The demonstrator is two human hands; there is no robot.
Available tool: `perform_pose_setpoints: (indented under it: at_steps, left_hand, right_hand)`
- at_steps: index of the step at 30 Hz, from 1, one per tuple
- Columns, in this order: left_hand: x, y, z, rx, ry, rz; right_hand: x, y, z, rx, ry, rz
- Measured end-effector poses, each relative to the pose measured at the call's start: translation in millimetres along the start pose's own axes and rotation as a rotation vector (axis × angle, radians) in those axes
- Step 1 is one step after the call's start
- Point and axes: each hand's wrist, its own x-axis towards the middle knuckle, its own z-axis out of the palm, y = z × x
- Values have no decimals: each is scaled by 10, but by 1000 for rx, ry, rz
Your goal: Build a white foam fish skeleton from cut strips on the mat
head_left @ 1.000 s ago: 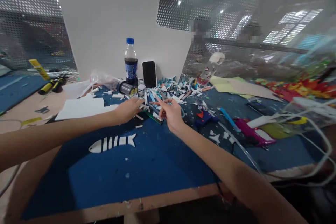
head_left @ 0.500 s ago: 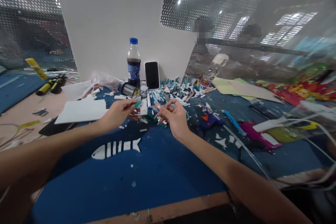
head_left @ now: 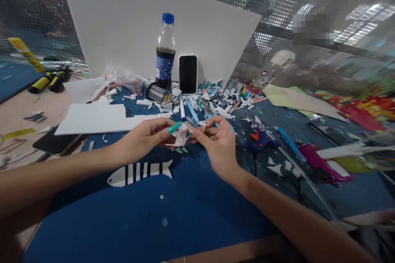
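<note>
My left hand (head_left: 149, 137) pinches a small white piece (head_left: 180, 137) that looks like foam or paper, its thumb showing a teal nail. From the other side, my right hand (head_left: 219, 141) closes its thumb and fingers on the piece's right edge, where the contact is partly hidden. Both hands are just above the blue mat (head_left: 197, 209). Below them lies a white fish shape (head_left: 140, 174), made of a head, several separate strips and a tail with gaps between them.
Behind the hands are a heap of scraps (head_left: 216, 100), a cola bottle (head_left: 165, 59), an upright phone (head_left: 188, 74) and a wire spool (head_left: 158, 93). White sheets (head_left: 92, 118) lie left. A blue glue gun (head_left: 263, 140) and magenta tool (head_left: 324, 164) lie right, with cords.
My hands have come together, and my right hand's fingers have closed at the white piece. The camera view has shifted slightly, and the fish shape stays in place on the mat.
</note>
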Motion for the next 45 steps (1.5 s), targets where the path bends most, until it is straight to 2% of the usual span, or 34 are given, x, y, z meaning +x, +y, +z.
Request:
perform_pose_setpoints:
  at_steps: [3,10,16,27,35,45]
  left_hand:
    - [-8,17,-14,-37,-45,-4]
    - [-25,2,-21,86,18,-61]
    - [-42,17,-30,145,17,-21]
    - [-53,-26,-46,182,5,-24]
    - [-71,14,-42,174,-14,-18]
    - [-62,21,-44,157,-7,-42]
  right_hand:
    - [-22,-12,1,-21,-15,-20]
    - [-99,-49,20,-175,-69,-77]
    - [-106,-68,24,-255,-85,-116]
    - [-158,-78,31,-344,-58,-307]
    - [-122,-86,16,-329,-74,-280]
    - [-143,-105,27,-348,-44,-329]
